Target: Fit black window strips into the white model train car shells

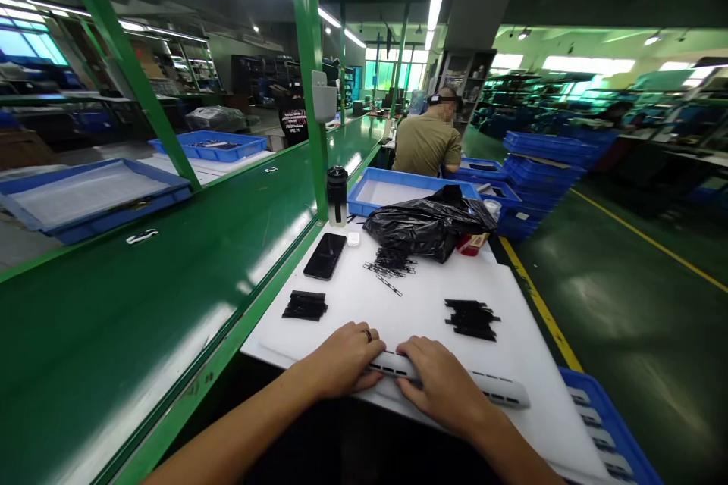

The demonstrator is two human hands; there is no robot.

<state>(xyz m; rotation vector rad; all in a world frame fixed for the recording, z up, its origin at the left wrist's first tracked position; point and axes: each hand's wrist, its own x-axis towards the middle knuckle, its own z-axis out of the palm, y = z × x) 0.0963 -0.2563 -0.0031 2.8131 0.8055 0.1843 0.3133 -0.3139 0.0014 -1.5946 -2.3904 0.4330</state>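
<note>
1. along the left edge of the table, a wide green conveyor [221,265] is seen.
2. by the white-topped table [398,322], most of the smaller things are carried.
3. past its far right corner, blue trays are piled in a stack [546,159]; some contents are too small to be told.
4. across the conveyor, a near tray [122,218] is lined in white, and in a farther tray [227,155] small pieces are held.
5. at the far edge, a blue tray [359,206] is partly covered by a black bag; a white lining is seen inside.
6. below the right edge, pale bars [591,419] are held in a blue bin [617,409].
7. the black bag [424,223] is left crumpled near the far edge; its contents cannot be told.
8. near the near edge, a pale slotted bar [503,389] is lain lengthwise. its left end is pinched between thumb and fingers of the left hand [348,360]; nearer its middle it is clasped by the right hand [435,379], its right end being left free.
9. near the far left corner, a bottle [337,201] and a phone [324,256] are placed.
10. black strips are gathered in a left bundle [305,305] and a right bundle [471,320].
11. by the bag, thin black frames [390,265] are heaped.
</note>
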